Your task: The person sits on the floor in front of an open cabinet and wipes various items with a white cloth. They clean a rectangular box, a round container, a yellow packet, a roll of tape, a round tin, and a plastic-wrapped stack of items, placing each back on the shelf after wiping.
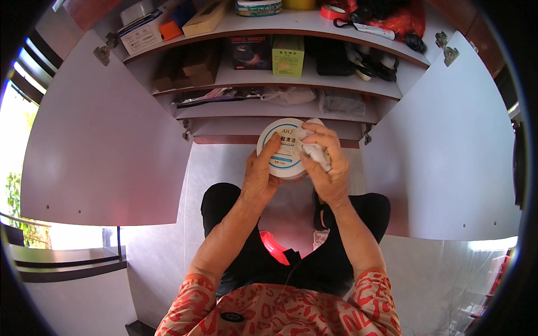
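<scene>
A round white tub (280,168) with a blue ring and printing on its lid is held up before the open cabinet. My left hand (262,168) grips it from the left, with the thumb across the lid. In my right hand (330,164) is a crumpled white cloth (314,152), pressed against the tub's right edge. The fingers and cloth cover the right part of the lid. The tub's underside is hidden.
Shelves (260,80) hold a green box (288,56), a black box (251,52), brown boxes (197,67) and a red tape roll (334,12). Cabinet doors swing out at left (105,147) and right (441,147). A pink plastic item (274,248) lies between my legs.
</scene>
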Tool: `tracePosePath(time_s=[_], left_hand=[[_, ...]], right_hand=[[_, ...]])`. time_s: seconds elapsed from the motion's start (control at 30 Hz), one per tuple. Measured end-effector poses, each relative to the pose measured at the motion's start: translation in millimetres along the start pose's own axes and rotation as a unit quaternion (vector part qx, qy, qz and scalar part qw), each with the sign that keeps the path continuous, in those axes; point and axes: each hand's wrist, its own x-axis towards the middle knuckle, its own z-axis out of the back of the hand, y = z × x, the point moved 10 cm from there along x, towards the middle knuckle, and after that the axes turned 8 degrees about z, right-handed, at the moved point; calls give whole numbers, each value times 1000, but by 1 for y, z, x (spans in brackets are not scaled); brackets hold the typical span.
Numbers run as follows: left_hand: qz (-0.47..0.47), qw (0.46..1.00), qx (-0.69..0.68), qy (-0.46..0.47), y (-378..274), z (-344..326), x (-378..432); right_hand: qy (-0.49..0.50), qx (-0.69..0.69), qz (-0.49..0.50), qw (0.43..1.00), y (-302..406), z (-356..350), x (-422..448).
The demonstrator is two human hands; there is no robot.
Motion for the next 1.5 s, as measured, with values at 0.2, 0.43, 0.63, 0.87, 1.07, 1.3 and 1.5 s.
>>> tracePosePath(time_s=[0.2,0.43,0.63,0.87,1.07,1.3,1.5], left_hand=[[22,984,-158,84,8,-3,14],[67,955,-242,158,9,-27,8],[57,981,-179,41,14,-19,3],[58,989,-106,82,19,-20,0],[59,989,-119,66,20,-14,-2],[20,971,-226,78,3,-7,5],[64,957,-235,156,9,-22,6]], right_hand=[[85,-244,160,953,33,-42,-27],[12,-317,244,916,42,-42,-25],[-23,-152,117,981,26,-11,9],[-147,86,-142,975,-49,25,17],[-113,123,-176,970,-47,14,18],[0,-190,144,971,31,-30,-1],[47,-345,282,894,44,-55,-32]])
